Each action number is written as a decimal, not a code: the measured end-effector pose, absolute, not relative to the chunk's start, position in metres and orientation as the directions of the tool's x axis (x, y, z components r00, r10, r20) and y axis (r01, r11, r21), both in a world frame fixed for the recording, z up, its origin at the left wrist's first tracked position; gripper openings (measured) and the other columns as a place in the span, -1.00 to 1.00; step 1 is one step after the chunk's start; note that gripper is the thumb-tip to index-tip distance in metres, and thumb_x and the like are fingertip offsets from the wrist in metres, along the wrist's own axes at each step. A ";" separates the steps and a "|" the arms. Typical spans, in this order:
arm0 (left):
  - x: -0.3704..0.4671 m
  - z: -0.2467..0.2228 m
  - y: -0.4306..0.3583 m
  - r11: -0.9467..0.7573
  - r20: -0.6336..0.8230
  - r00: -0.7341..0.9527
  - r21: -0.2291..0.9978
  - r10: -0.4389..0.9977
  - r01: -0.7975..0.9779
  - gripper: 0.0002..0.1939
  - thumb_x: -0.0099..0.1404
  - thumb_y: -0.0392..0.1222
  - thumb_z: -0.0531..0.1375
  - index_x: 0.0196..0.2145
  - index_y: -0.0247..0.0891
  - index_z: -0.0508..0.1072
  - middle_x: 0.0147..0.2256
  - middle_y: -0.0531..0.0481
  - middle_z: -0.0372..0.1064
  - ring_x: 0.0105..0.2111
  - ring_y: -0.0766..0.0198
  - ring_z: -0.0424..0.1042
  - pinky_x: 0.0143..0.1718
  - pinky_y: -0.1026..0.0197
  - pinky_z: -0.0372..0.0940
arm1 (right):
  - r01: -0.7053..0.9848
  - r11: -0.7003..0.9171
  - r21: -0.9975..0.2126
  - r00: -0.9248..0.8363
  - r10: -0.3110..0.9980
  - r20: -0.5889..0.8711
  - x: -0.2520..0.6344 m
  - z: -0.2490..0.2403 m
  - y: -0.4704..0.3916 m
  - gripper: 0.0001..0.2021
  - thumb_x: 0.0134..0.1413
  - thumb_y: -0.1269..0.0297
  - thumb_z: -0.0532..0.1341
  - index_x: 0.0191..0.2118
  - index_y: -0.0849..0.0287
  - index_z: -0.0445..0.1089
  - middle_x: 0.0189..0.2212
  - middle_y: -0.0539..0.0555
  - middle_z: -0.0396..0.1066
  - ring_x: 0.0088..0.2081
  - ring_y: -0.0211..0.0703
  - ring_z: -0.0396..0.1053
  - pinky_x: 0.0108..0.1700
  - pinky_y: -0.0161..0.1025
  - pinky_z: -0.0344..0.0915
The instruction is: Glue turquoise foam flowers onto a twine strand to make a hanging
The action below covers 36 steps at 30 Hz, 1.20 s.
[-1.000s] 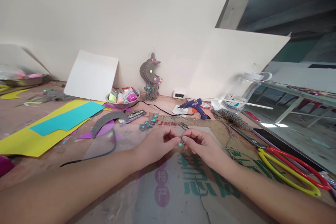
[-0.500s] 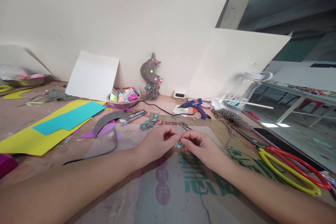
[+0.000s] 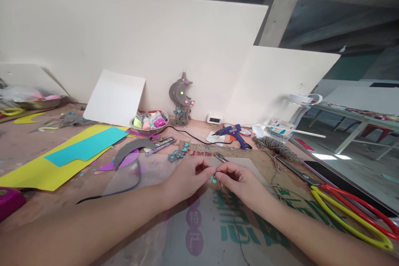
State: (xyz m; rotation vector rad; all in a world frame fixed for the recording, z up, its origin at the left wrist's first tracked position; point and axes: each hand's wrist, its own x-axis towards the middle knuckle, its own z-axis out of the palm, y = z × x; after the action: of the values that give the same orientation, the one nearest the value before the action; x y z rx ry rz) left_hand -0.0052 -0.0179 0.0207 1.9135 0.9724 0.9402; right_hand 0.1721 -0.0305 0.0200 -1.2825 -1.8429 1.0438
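Observation:
My left hand and my right hand meet at the middle of the table, thumbs and forefingers pinched together. A small turquoise-and-grey piece shows between their fingertips, partly hidden by the fingers. A thin dark cord trails over the sheet below the hands. Just beyond the left hand lie several small grey-and-turquoise flower-like pieces. The metal tip of a tool shows behind the fingers.
A blue glue gun, a bundle of grey cord and red-yellow scissors lie to the right. Yellow and turquoise sheets spread leftward. A grey moon ornament stands at the back, beside a bowl of colored clay.
The whole view has tilted slightly upward, so the scene sits lower in the picture. Both hands stay pinched together around the small piece, with little visible movement.

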 end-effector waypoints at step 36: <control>-0.003 0.022 -0.018 -0.378 0.242 0.428 0.887 0.871 0.266 -0.82 0.15 -0.19 0.05 -0.52 -0.30 0.35 -0.55 0.10 0.28 -0.53 0.40 0.20 -0.52 0.36 0.08 | 0.449 0.211 -0.868 -0.284 0.955 0.085 0.169 0.025 -0.035 -0.80 0.04 0.15 0.11 -0.46 0.17 0.27 -0.64 -0.10 0.12 -0.60 -0.35 0.03 -0.57 -0.37 -0.01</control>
State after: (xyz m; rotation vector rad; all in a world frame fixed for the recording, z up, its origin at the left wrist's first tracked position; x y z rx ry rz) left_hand -0.0030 -0.0179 0.0217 1.8710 0.9678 0.9415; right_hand 0.1694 -0.0351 0.0250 -1.3030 -1.8404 0.9991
